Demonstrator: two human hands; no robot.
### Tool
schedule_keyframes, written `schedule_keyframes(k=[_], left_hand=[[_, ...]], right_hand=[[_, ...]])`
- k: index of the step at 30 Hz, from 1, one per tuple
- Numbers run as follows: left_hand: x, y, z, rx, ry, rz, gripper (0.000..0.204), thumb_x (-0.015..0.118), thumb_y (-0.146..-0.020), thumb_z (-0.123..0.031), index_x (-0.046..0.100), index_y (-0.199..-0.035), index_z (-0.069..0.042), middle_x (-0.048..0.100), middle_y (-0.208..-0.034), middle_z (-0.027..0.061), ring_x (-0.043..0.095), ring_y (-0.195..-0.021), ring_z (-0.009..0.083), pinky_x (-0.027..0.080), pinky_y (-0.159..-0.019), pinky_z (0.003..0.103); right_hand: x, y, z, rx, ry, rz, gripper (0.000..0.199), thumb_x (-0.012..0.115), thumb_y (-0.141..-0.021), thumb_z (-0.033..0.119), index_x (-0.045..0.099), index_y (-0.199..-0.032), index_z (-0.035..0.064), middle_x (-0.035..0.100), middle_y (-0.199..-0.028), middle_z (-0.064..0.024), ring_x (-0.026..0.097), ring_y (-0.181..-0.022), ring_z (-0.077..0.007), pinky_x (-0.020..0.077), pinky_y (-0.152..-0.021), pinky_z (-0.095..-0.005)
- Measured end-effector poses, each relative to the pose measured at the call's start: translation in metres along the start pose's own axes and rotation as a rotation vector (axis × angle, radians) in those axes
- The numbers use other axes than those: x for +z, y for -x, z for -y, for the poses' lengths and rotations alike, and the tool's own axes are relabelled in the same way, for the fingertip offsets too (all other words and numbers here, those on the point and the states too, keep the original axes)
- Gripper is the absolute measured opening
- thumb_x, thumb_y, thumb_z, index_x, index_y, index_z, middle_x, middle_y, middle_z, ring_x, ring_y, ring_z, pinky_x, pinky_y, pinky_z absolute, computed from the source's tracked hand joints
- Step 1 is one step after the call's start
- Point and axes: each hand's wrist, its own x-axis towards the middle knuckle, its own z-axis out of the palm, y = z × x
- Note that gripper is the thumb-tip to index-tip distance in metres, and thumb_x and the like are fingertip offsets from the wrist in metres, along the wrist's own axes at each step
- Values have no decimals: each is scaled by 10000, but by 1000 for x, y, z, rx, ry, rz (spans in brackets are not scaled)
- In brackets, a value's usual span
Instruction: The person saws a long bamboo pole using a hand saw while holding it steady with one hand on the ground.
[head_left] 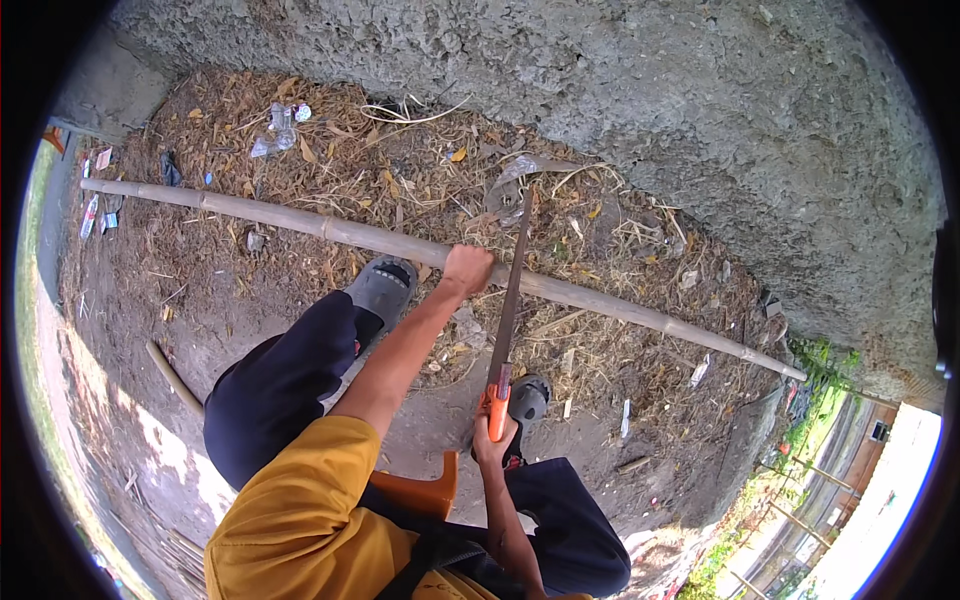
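Observation:
A long bamboo pole stretches across the view, from the upper left down to the right. My left hand is closed around it near its middle. Just right of that hand, a hand saw crosses the pole, its long narrow blade pointing away from me. My right hand grips the saw's orange handle. Whether the teeth have cut into the bamboo cannot be made out. My grey shoes are on the near side of the pole, one on either side of the saw's line.
A rough concrete wall runs along the far side. Dry leaves and straw cover the ground, with a crumpled clear plastic piece among them. An orange plastic seat is beneath me. Another stick lies at the left.

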Motion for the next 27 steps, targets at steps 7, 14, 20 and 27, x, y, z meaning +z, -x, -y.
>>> schedule_keyframes(k=[7,14,20,27], left_hand=[[1,-9,-4,6,-17,2,328,852,-656,-257,753,-935,-116,748,-919,104,742,-874,272,591,-733,400],[11,-4,3,-15,14,-1,282,837,-656,-243,758,-891,-107,752,-917,114,745,-861,277,590,-724,406],[5,-3,15,-15,-10,30,300,838,-665,-251,760,-919,-111,750,-934,122,744,-890,274,587,-751,399],[1,-2,-5,-21,20,15,276,823,-685,-237,766,-930,-122,749,-962,123,744,-897,278,586,-770,399]], right_hand=[[-3,90,-67,-60,-163,-94,345,565,-859,-132,619,-1199,-106,669,-1140,-125,655,-1071,-190,542,-974,-381],[6,-17,21,-126,-100,-55,119,575,-871,4,673,-927,-33,592,-735,9,536,-665,-59,476,-620,-257],[12,76,-34,-181,-189,-69,291,554,-904,-63,629,-1185,-81,662,-1187,-126,624,-1075,-148,504,-963,-304],[5,-32,16,-216,-66,-94,127,590,-858,6,665,-953,-34,577,-717,23,531,-653,-60,471,-611,-260]])
